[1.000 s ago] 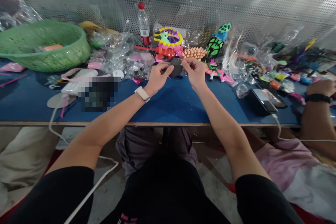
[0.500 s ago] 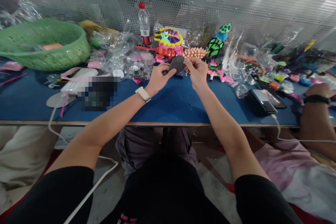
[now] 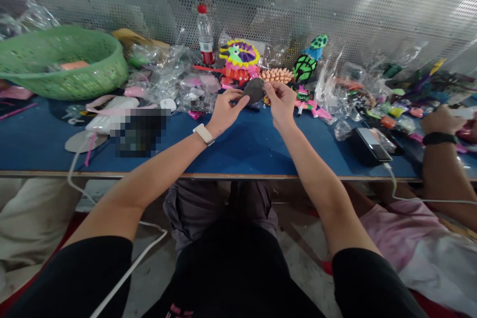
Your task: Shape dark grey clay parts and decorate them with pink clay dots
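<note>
Above the blue table, my left hand (image 3: 226, 110) pinches a dark grey, flat, rounded piece of what looks like clay (image 3: 254, 91) between thumb and fingers. My right hand (image 3: 282, 103) is closed at the piece's right edge, its fingertips pinched together; whatever small thing lies between them is too small to make out. Just behind the hands are a colourful clay figure with a yellow scalloped frill (image 3: 240, 53), a spiky peach-coloured piece (image 3: 278, 75) and a green-and-black patterned figure (image 3: 304, 65). A pink and green figure (image 3: 306, 99) lies right of my right hand.
A green basket (image 3: 108, 67) stands at the left, near a white power bank (image 3: 112, 117) with a cable. A bottle with a red cap (image 3: 204, 35) stands at the back. Clear plastic bags, a black device (image 3: 368, 145) and a co-worker's hand (image 3: 441, 121) are at the right.
The grey piece and both my hands have shifted very slightly right. The co-worker's hand at the right has moved left and up the table.
</note>
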